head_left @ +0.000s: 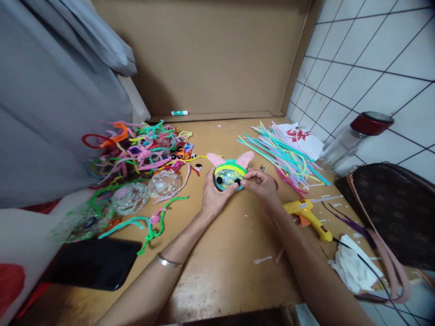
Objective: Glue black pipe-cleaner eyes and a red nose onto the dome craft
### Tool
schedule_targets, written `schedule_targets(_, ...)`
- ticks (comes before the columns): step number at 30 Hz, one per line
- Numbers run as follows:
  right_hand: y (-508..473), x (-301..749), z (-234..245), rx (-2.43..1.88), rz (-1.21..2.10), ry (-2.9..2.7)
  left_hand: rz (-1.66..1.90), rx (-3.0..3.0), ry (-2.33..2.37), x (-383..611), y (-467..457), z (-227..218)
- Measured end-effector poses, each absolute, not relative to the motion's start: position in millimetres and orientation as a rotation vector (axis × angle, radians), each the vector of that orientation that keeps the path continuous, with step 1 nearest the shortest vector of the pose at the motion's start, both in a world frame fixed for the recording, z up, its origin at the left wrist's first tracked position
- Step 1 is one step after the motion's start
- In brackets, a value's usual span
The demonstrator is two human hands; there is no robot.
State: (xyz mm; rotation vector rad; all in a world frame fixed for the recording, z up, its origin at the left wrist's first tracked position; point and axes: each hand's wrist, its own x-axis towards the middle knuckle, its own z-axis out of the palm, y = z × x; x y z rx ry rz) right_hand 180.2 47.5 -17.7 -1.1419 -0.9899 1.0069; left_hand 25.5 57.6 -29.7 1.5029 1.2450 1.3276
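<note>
Mid-table [217,267], a pink-eared ball [227,174] is clasped at nine o'clock by the left hand [215,195], finger-pinched at four by the right hand [264,185]. The black eye [237,181] there is best pressed evenly.

Tangled multicoloured fuzzy stems [142,151] lie left of the round clear-plastic ball [227,174], the yellow plastic glue gun [307,213] right.

Left hand [215,194]: bare; one silver-coloured bangle [169,262], shiny, on forearm [183,237]. Right hand [263,185]: bare; thin reddish band [276,183] at wrist [272,194], mostly hidden.
</note>
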Motion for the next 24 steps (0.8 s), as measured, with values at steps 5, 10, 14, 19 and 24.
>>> schedule_targets(5, 47.3, 179.6, -17.4, -1.133, 1.005, -0.980, 1.330, 1.525, 1.219, 23.5, 57.4, -32.6)
schedule_targets(10, 46.6, 182.1, -16.2, -1.118, 1.050, -0.989, 1.326, 1.532, 1.255, 22.2, 58.0, -37.1)
schedule_targets(14, 46.8, 184.7, -14.3, -1.120, 1.086, -0.947, 1.330, 1.548, 1.259, 22.1, 57.9, -37.2)
schedule_targets(19, 48.8, 186.1, -13.4, -1.132, 1.054, -0.966, 1.306, 1.572, 1.276, 23.4, 57.2, -33.6)
schedule_targets(24, 50.2, 188.4, -16.5, -1.130, 1.063, -0.975, 1.338, 1.606, 1.235, 25.8, 57.7, -34.6)
